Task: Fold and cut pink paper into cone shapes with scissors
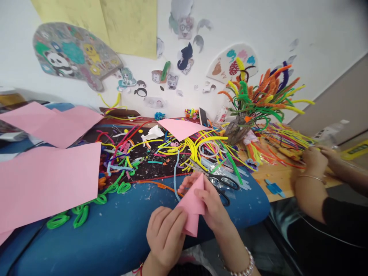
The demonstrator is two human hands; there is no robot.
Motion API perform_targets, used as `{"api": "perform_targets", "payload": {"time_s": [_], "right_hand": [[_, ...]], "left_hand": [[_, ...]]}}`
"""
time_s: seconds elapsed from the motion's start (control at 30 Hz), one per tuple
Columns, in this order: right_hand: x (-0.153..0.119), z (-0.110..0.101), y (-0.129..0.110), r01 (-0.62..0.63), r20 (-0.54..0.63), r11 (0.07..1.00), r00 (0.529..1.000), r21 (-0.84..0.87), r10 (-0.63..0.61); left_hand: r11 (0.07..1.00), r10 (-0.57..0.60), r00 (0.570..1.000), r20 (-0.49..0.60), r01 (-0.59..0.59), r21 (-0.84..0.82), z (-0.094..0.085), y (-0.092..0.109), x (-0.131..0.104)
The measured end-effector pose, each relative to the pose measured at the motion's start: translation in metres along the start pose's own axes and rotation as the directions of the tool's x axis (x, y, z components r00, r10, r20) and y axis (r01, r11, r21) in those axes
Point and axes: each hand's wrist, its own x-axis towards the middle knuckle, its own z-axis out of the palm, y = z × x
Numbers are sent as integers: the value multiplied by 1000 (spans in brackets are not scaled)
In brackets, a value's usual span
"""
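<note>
A piece of pink paper [193,205], rolled into a cone, is held between both my hands above the front edge of the blue-covered table. My left hand [166,232] grips the wide lower end, fingers curled round its edge. Near the pointed top, my right hand [211,203] pinches the overlapping layer with the thumb in front; some of its fingers are behind the paper. Black-handled scissors [224,182] lie just beyond my right hand. A light blue pipe cleaner [176,174] curves down behind the cone.
Large pink sheets [48,184] cover the left side. Several coloured pipe cleaners [189,149] are heaped in the middle. A vase of pipe-cleaner stems [238,128] stands at the back right. Another person's hands [314,161] work at the wooden table on the right.
</note>
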Motion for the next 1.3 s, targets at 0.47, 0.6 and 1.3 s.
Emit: {"api": "perform_targets", "payload": {"time_s": [0.47,0.6,1.3], "right_hand": [[-20,-7,-2,2,-124,993,992,-121,-17],[-25,-13,1,62,-167,987,982,-150,-87],[-46,-7,10,436,272,282,839,-855,-471]], "left_hand": [[955,-159,987,-11,151,-254,-12,10,13],[727,-606,793,-57,524,-443,-8,14,11],[225,-797,367,479,917,-329,-14,22,5]]}}
